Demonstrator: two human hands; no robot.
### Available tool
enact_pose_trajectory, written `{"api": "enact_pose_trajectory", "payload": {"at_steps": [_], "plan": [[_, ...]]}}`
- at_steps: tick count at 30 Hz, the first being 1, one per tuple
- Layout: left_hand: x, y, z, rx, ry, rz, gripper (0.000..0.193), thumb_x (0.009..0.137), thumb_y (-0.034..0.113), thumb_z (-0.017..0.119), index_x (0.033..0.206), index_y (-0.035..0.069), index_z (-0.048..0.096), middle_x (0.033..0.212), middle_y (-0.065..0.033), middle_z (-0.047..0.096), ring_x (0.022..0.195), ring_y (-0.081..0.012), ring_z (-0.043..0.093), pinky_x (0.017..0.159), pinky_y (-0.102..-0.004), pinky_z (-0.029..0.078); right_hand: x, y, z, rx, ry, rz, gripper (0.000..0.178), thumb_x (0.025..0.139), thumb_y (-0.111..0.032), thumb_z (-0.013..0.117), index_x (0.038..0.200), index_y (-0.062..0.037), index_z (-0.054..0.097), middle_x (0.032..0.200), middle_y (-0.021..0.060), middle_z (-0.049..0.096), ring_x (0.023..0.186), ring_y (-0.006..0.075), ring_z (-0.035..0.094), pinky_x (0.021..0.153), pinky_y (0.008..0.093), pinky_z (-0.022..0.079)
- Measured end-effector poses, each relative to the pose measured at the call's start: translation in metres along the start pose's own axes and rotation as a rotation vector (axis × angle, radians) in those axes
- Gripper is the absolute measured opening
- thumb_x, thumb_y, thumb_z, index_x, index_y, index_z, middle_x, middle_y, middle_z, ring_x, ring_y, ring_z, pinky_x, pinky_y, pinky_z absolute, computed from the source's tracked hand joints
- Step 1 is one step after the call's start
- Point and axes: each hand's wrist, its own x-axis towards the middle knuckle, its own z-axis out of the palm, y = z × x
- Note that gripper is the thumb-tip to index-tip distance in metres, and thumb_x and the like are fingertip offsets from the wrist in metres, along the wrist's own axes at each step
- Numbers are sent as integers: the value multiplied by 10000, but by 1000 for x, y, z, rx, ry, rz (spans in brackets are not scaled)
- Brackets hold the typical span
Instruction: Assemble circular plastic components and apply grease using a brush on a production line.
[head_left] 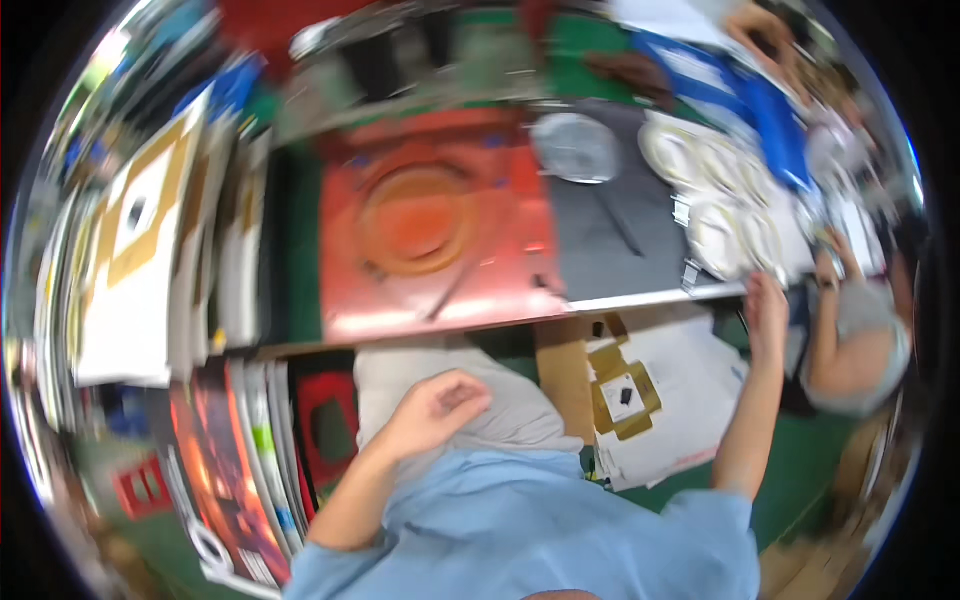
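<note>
My left hand hovers above my lap with its fingers loosely bent and apart, and nothing shows in it. My right hand reaches to the table's front edge at the right. Its fingertips are at the nearest of several pale ring-shaped coils lying on a white sheet; blur hides whether they grip it. Small white tags hang at the coils' left side. Left of these, a round translucent disc and a thin dark stick lie on a dark grey mat.
A red sheet with an orange ring covers the table before me. Upright boards are stacked at the left, with more panels below. White flat cartons stand under the table. Another person's arm is at the far right.
</note>
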Motion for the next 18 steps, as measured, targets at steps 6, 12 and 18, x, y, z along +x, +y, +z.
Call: {"api": "enact_pose_trajectory", "payload": {"at_steps": [6,12,18], "plan": [[-37,38,-46,324,-60,-36,195,1016,213,709,989,20,706,832,-17,722,797,-72,657,701,-268,526,-138,-24,111,-51,-868,-103,230,1084,-248,611,1105,-26,672,789,15,653,640,52,583,521,179,416],[-142,55,-123,137,574,-152,185,1007,218,692,1030,37,727,891,-25,725,750,-101,693,639,-287,556,-257,11,271,-275,-1284,217,154,1059,-129,621,1137,-12,682,708,-20,594,592,36,523,547,187,390],[-316,-13,-230,923,1836,-378,359,890,259,696,1091,-39,710,992,-235,752,936,-385,730,834,-495,564,-287,18,312,-297,-1535,75,231,970,9,686,1198,-11,654,772,-39,584,675,31,540,604,185,417]]}}
